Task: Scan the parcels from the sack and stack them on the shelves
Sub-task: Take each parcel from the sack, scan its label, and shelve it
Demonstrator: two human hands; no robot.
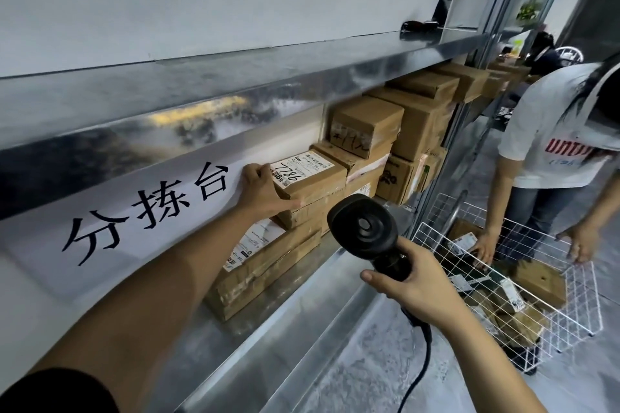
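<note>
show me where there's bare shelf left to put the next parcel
Bare shelf lies left of the long bottom box, plus a strip along the front lip. Rightward, stacked boxes fill it nearly to the upper shelf.

Pretty simple look tbh: the left hand [265,189] and right hand [414,285] are both bare, and so are the left forearm [167,278] and right forearm [486,362]. Clothing-wise there's a black sleeve [57,392] on the left upper arm, plain dark fabric with a rounded hem. The right thumbnail [366,277] looks trimmed short.
</note>
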